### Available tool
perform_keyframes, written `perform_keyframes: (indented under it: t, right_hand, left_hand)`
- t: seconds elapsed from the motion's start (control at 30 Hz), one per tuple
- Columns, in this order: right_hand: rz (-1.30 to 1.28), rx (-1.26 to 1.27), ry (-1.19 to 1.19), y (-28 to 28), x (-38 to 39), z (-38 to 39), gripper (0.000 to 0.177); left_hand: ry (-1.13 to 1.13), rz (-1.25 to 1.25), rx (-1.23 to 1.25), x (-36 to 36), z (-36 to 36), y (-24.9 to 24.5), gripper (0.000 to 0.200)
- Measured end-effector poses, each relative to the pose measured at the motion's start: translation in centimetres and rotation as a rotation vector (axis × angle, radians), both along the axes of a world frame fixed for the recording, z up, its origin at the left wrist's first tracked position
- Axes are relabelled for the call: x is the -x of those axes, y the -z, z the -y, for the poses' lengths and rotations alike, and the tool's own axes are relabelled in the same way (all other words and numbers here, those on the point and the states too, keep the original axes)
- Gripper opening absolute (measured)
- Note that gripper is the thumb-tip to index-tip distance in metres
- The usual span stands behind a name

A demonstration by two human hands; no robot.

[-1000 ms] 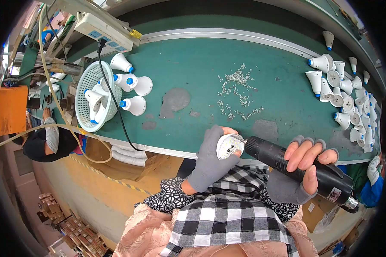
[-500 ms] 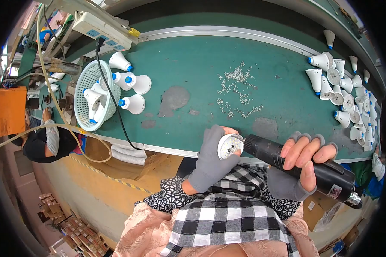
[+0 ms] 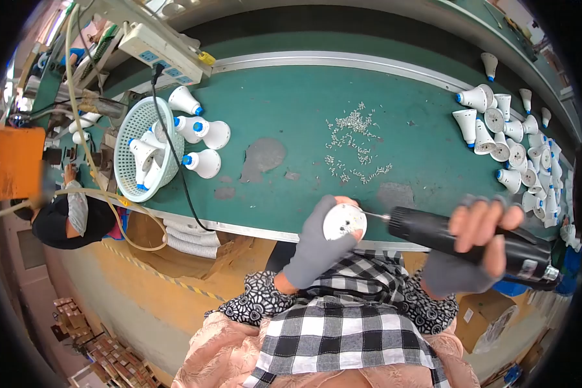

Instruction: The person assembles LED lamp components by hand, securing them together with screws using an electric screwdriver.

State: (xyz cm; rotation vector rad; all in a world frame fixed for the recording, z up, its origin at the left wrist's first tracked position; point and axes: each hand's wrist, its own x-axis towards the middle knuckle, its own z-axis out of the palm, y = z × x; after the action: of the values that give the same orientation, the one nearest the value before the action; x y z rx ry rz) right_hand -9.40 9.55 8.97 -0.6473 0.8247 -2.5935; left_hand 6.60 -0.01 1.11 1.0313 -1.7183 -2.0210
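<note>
Black screwdriver point(image 3: 433, 231), one, right hand point(image 3: 477, 268); one bulb point(image 3: 343, 220), left hand point(image 3: 313, 244).

One screwdriver point(image 3: 427, 227), one held bulb point(image 3: 344, 224), four bulbs point(image 3: 217, 135) beside one basket point(image 3: 124, 137), one power strip point(image 3: 163, 55).

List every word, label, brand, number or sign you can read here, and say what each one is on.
No text is legible in this view.
Black power screwdriver: pale sticker near its rear end, too blurred to read.
Cardboard box at lower right: white label, too small to read.
White bulb in the left hand: no lettering can be made out.
</note>
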Motion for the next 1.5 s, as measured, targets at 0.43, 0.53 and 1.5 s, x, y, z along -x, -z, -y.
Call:
perform_keyframes:
  t: [0.43, 0.53, 1.5]
  right_hand:
    - [0.204, -0.688, -0.572, 4.7, -5.2, -3.2, 0.048]
    - [0.023, -0.803, -0.664, 4.0, -3.4, -5.4, 0.043]
    - [0.27, -0.204, 0.182, 7.8, 2.2, 4.9, 0.014]
  left_hand:
    - [0.049, -0.416, -0.143, -1.7, -3.9, -3.4, 0.055]
    - [0.263, -0.306, -0.295, -2.7, -3.9, -4.0, 0.061]
    - [-0.116, -0.801, -0.782, -2.8, 4.5, 4.7, 0.046]
